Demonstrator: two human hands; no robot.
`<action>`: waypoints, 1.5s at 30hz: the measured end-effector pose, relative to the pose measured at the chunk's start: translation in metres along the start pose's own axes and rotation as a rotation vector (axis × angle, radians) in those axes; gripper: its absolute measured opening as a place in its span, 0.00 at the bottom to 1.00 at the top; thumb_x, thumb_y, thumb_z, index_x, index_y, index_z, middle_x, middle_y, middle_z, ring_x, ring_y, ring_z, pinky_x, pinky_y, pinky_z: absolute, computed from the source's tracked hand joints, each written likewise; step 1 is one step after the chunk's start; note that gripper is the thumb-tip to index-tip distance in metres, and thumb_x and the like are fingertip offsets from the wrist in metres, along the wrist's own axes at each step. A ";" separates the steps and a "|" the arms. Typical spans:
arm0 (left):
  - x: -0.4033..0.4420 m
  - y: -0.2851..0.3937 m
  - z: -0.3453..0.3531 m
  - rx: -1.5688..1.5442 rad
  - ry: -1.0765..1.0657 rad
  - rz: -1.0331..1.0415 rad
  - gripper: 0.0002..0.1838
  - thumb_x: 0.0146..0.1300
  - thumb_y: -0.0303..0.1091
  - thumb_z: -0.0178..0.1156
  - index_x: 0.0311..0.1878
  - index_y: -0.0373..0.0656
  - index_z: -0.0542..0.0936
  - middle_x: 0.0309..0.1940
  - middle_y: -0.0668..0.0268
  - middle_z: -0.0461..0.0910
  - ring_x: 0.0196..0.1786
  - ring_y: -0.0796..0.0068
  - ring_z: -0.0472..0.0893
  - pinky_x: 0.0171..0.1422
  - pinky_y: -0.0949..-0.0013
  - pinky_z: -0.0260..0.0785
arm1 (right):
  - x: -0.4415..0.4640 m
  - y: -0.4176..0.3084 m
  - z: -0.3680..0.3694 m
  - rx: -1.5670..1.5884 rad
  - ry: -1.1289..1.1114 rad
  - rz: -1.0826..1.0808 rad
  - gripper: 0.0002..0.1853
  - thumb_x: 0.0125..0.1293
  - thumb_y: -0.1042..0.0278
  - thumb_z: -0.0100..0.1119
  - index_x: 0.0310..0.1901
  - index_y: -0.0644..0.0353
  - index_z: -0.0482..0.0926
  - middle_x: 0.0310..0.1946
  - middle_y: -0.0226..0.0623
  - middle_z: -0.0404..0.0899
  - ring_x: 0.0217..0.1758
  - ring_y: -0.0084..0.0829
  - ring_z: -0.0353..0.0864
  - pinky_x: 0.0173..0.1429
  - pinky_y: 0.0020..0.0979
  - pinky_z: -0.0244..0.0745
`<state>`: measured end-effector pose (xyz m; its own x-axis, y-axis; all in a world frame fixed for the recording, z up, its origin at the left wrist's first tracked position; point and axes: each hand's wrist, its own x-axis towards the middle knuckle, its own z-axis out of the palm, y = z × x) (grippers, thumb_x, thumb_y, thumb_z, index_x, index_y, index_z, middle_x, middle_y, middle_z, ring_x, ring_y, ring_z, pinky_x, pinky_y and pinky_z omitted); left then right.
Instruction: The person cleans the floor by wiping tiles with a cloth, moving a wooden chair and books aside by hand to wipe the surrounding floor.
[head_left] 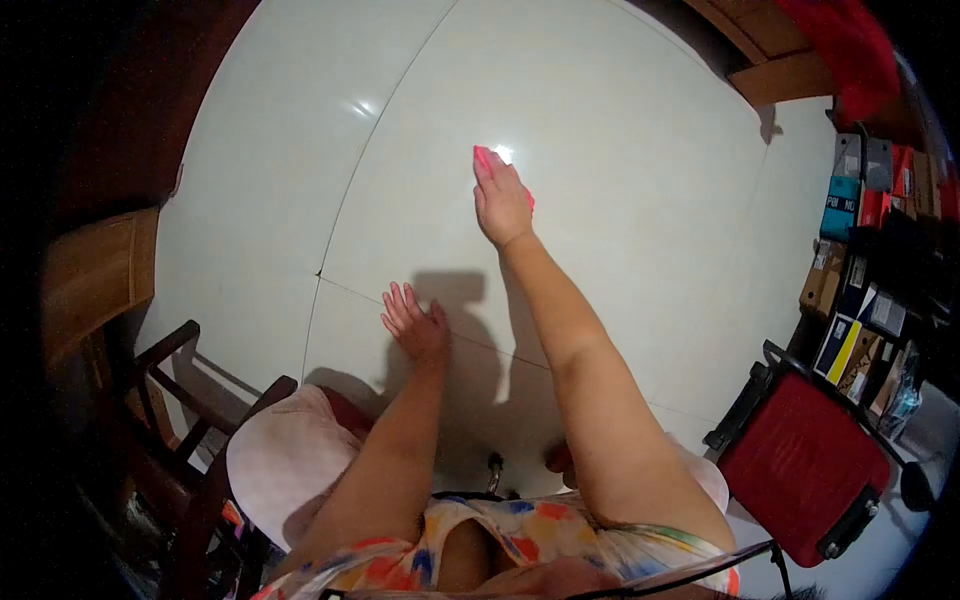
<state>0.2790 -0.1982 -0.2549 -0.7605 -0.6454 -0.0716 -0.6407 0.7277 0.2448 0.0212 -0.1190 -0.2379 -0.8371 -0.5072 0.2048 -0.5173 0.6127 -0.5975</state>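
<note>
My right hand (505, 205) lies on the pale tiled floor (630, 200) near the upper middle of the head view. Beneath it is a bright pink cloth (482, 158), whose edges show past the fingertips and along the right side of the palm. The rest of the cloth is hidden under the hand. Lower and further left, my left hand (415, 325) has its fingers spread over the floor and holds nothing.
A dark wooden chair (178, 350) stands at the left, near a wooden cabinet (100, 270). At the right are a dark red case (805, 465) and stacked boxes (840, 205). Wooden furniture (785, 75) with red fabric (850, 50) is at the upper right.
</note>
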 end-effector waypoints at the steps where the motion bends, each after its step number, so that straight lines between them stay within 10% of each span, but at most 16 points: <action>1: 0.000 0.002 -0.001 0.008 -0.004 -0.010 0.32 0.64 0.41 0.56 0.70 0.39 0.64 0.76 0.55 0.54 0.78 0.49 0.50 0.78 0.39 0.41 | -0.003 -0.004 0.002 0.025 -0.020 -0.035 0.30 0.62 0.75 0.54 0.68 0.55 0.66 0.66 0.44 0.68 0.69 0.47 0.66 0.72 0.46 0.63; 15: -0.001 0.008 -0.001 -0.011 0.157 0.022 0.33 0.63 0.40 0.58 0.70 0.44 0.63 0.75 0.58 0.57 0.78 0.53 0.53 0.77 0.42 0.44 | -0.115 -0.054 0.016 0.335 -0.224 -0.176 0.20 0.64 0.77 0.52 0.58 0.54 0.77 0.58 0.42 0.76 0.62 0.39 0.75 0.64 0.39 0.72; 18: -0.001 0.012 -0.001 0.020 0.174 -0.014 0.32 0.63 0.40 0.58 0.70 0.46 0.63 0.75 0.61 0.57 0.78 0.56 0.54 0.78 0.45 0.44 | -0.117 -0.048 0.004 0.884 -0.060 0.445 0.14 0.70 0.76 0.51 0.55 0.57 0.80 0.54 0.41 0.77 0.57 0.33 0.77 0.61 0.33 0.73; 26: 0.000 0.006 0.006 0.100 0.087 -0.030 0.31 0.69 0.47 0.51 0.72 0.47 0.63 0.77 0.65 0.52 0.80 0.61 0.48 0.80 0.48 0.38 | -0.165 0.069 -0.121 0.709 0.832 0.667 0.17 0.69 0.86 0.44 0.54 0.63 0.78 0.54 0.35 0.73 0.48 0.25 0.73 0.52 0.26 0.72; 33: -0.002 0.006 0.007 0.101 0.164 0.011 0.30 0.70 0.47 0.49 0.72 0.46 0.62 0.77 0.64 0.54 0.79 0.61 0.49 0.80 0.48 0.40 | -0.276 0.155 -0.208 0.512 1.045 0.960 0.20 0.69 0.86 0.40 0.59 0.64 0.73 0.48 0.31 0.73 0.34 0.20 0.68 0.36 0.22 0.67; 36: -0.002 0.005 0.010 0.117 0.154 0.003 0.30 0.70 0.46 0.49 0.73 0.46 0.62 0.77 0.64 0.54 0.79 0.61 0.50 0.79 0.47 0.40 | -0.323 0.184 -0.206 0.388 0.966 1.029 0.22 0.69 0.86 0.39 0.62 0.67 0.70 0.59 0.35 0.69 0.46 0.25 0.75 0.47 0.24 0.73; 42: -0.002 0.010 0.003 0.130 0.125 0.004 0.30 0.69 0.45 0.50 0.72 0.46 0.62 0.77 0.64 0.54 0.79 0.58 0.50 0.80 0.48 0.38 | -0.304 0.166 -0.175 -0.126 0.649 0.794 0.26 0.67 0.82 0.44 0.68 0.68 0.64 0.73 0.44 0.57 0.77 0.45 0.54 0.75 0.37 0.61; 45: -0.002 0.011 0.002 0.106 0.130 0.001 0.31 0.69 0.45 0.50 0.72 0.46 0.62 0.77 0.64 0.53 0.79 0.58 0.50 0.80 0.48 0.37 | -0.278 0.150 -0.157 -0.119 0.577 0.754 0.28 0.66 0.80 0.46 0.69 0.67 0.62 0.73 0.46 0.57 0.76 0.46 0.54 0.75 0.38 0.59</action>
<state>0.2734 -0.1877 -0.2543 -0.7453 -0.6644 0.0556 -0.6530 0.7442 0.1405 0.1481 0.2091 -0.2622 -0.8996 0.4033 0.1675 0.2057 0.7296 -0.6521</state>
